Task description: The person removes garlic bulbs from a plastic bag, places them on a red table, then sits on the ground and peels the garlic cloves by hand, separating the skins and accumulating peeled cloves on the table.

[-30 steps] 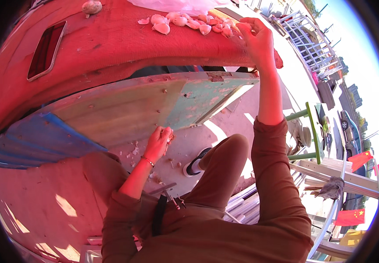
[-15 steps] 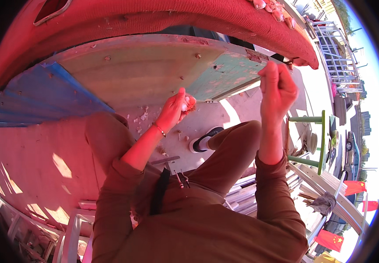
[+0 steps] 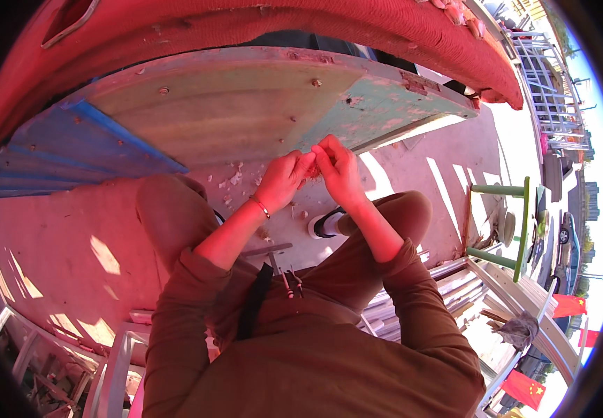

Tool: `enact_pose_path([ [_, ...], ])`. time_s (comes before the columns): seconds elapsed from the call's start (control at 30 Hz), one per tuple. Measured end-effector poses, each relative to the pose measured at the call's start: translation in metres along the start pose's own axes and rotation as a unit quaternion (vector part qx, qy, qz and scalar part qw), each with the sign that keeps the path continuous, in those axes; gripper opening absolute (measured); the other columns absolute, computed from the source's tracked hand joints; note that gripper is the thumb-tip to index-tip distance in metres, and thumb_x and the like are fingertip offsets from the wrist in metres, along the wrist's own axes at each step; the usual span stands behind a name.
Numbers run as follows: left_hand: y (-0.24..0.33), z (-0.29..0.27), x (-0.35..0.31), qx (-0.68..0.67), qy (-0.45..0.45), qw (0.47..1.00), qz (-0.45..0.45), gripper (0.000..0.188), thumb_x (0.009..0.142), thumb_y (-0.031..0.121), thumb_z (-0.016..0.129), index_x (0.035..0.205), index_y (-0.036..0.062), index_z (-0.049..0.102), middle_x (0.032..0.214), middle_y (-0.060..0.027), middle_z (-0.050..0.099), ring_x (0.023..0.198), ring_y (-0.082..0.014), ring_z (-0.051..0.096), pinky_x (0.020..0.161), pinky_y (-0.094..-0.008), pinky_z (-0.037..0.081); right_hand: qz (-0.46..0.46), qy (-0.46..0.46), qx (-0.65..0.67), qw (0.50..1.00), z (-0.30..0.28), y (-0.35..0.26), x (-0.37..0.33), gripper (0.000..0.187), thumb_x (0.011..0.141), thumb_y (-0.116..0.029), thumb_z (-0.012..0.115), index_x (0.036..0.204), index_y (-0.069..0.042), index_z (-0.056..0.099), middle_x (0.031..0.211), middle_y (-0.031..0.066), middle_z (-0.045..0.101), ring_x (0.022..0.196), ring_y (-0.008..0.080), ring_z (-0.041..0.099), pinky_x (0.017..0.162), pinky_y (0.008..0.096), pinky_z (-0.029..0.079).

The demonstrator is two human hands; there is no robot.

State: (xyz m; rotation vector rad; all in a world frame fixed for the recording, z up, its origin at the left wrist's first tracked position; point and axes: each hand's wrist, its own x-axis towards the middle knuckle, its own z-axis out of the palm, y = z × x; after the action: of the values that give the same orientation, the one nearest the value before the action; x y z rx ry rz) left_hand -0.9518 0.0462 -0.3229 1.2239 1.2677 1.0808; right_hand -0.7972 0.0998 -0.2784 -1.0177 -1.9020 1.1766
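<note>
My left hand (image 3: 280, 180), wearing a thin bracelet at the wrist, is closed around a garlic bulb (image 3: 312, 175) above my lap. The fingers cover most of the bulb, and only a small reddish-lit part shows between the hands. My right hand (image 3: 340, 173) meets the left one, its thumb and fingers closed in a pinch against the garlic. At the far right, several garlic cloves (image 3: 476, 28) lie on the red cloth-covered surface (image 3: 385, 31).
A worn board (image 3: 225, 104) stands in front of my knees, with a blue panel (image 3: 85, 146) at its left. Bits of garlic skin (image 3: 236, 174) litter the floor. At right are a green-framed stool (image 3: 524, 230) and stacked pale boards (image 3: 448, 292).
My right hand has come down and left from near the far cloth edge to the garlic in my left hand. The view has shifted slightly.
</note>
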Motion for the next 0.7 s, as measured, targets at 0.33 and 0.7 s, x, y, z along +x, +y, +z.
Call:
enact_pose_path([
  [0.33,0.002,0.003,0.006,-0.04,0.026,0.996,0.078,0.024,0.105,0.026,0.061,0.1,0.0032,0.052,0.082,0.0011,0.057,0.069,-0.0071,0.05,0.061,-0.0257,0.044,0.203,0.074,0.251,0.944,-0.015,0.029,0.005,0.026,0.107,-0.027,0.053,0.091,-0.007,0.058,0.067,-0.0022,0.052,0.056,0.0077,0.044,0.051,0.0231,0.031],
  [0.7,-0.012,-0.007,0.007,0.055,0.004,0.997,0.045,0.027,0.092,0.021,0.067,0.086,-0.0008,0.052,0.076,-0.0163,0.06,0.067,-0.024,0.055,0.066,-0.0363,0.047,0.052,-0.092,0.045,0.993,-0.014,0.007,0.001,0.017,0.098,-0.016,0.069,0.104,-0.002,0.062,0.076,0.0062,0.066,0.071,0.0105,0.066,0.059,0.0278,0.047],
])
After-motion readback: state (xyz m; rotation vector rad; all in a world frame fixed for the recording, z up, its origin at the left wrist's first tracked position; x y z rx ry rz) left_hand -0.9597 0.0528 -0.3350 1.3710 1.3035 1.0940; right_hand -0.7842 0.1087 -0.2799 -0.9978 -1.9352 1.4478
